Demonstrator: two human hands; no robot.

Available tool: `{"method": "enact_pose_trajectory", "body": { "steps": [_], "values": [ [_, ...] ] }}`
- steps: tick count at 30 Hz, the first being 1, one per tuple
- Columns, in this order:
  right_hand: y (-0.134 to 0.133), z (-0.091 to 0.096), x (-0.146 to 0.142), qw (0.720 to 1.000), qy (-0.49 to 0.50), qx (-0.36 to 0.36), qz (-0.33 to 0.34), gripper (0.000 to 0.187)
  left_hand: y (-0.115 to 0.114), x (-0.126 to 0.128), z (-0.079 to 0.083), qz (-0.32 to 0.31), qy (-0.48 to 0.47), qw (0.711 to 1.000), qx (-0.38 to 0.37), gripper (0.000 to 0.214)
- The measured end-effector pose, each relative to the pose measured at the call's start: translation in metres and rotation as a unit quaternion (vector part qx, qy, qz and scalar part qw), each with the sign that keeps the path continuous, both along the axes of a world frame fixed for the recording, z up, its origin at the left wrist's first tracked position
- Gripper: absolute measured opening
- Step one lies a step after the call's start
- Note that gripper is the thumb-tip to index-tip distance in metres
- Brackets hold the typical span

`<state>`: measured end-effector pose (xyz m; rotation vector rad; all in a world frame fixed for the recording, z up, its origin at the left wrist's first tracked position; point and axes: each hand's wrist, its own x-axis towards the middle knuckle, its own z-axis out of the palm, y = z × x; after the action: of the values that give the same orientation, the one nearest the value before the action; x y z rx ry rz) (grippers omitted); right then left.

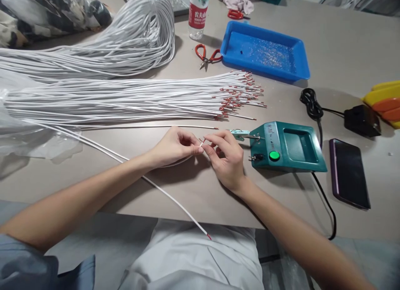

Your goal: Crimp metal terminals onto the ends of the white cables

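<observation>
My left hand (178, 147) pinches a white cable close to its end, where thin red wires (202, 141) stick out. The fingers of my right hand (226, 156) close on those wire ends from the other side; the fingertips partly hide them. Just right of my right hand stands a green device (283, 146) with a lit green button and a metal clip at its left side. Behind my hands lies a bundle of white cables (140, 96) with red wire ends. Another white cable (175, 201) runs under my left forearm and hangs past the table edge, its red tip over my lap.
A coiled bundle of white cable (150, 31) lies farther back. Red-handled snips (205, 61) rest beside a blue tray (265, 75) with small scraps. A water bottle (197, 17) stands behind. To the right are a phone (350, 173), a black adapter (362, 120) and its cord.
</observation>
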<state>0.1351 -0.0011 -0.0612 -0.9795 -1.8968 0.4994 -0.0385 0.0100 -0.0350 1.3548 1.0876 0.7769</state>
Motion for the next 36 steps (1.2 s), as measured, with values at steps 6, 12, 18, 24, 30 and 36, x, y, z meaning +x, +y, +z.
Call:
{"method": "enact_pose_trajectory", "body": {
  "steps": [6, 12, 18, 24, 30, 36],
  "values": [
    [-0.0009, -0.0005, 0.0003, 0.999, 0.014, 0.032, -0.013, 0.015, 0.0006, -0.0007, 0.0, -0.012, -0.005, 1.0, -0.005, 0.028],
    [-0.0017, 0.0023, -0.001, 0.999, 0.021, 0.041, -0.027, 0.008, 0.001, 0.0002, 0.002, -0.007, -0.006, 1.0, -0.018, 0.029],
    [0.0007, 0.0041, -0.0007, 1.0, 0.012, -0.007, 0.006, 0.023, -0.0001, -0.0019, -0.001, -0.018, -0.042, 0.999, -0.025, 0.024],
    [0.0008, 0.0038, 0.0001, 1.0, 0.002, 0.01, 0.022, 0.018, -0.0021, -0.0018, -0.0002, -0.028, -0.08, 0.994, -0.064, 0.02],
    [0.0012, 0.0035, 0.001, 0.999, -0.005, 0.05, -0.012, 0.013, 0.0001, -0.0022, -0.0017, -0.026, -0.089, 0.994, -0.056, 0.026],
    [0.0, 0.0045, 0.0002, 0.998, -0.006, 0.059, -0.029, 0.006, 0.001, -0.0024, -0.002, -0.028, -0.102, 0.992, -0.063, 0.027]
  ]
}}
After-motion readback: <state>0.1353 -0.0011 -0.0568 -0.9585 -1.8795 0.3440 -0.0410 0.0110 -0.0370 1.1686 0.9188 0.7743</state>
